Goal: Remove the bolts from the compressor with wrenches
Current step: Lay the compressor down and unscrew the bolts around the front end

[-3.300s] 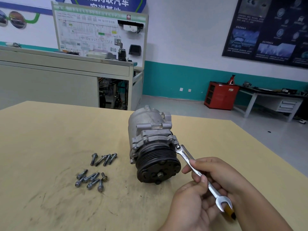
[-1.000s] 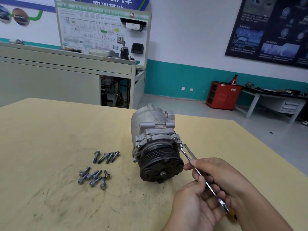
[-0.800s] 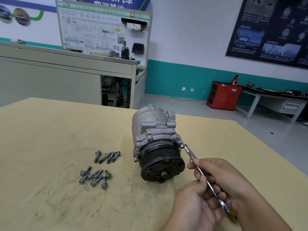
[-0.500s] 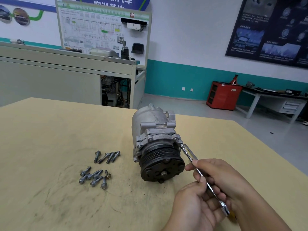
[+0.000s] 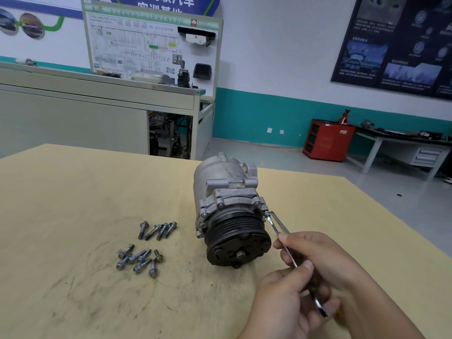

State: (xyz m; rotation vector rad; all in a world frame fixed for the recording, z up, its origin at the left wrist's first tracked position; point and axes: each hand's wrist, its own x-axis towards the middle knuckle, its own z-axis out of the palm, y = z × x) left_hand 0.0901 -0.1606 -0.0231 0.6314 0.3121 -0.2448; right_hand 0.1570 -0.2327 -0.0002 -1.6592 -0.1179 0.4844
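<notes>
Fingers [image 5: 299, 242] of the right hand [image 5: 327, 265] curl round the shaft of the slim steel open-ended wrench [image 5: 277, 226], and the left hand [image 5: 281, 307] pinches the same shaft lower down, so both are clamped on the tool. Its head meets a small flange bolt [image 5: 266, 214] on the right side of the grey cast-aluminium compressor [image 5: 227, 189], which lies right of the middle of the yellow-tan worktop [image 5: 73, 192], toward the far edge, with its black ribbed pulley [image 5: 237, 238] facing the person. Doing this step well probably means seating the wrench fully on the bolt's flats and pulling in short, square swings (neither hand steadies the housing, so a hard tug could roll it). The pulley, just beside the shaft on the left, limits the swing that way. Bare worktop runs from the hands out to the right edge. The loose silver flanged bolts [image 5: 146, 245] lie in two clusters well apart to the left.
</notes>
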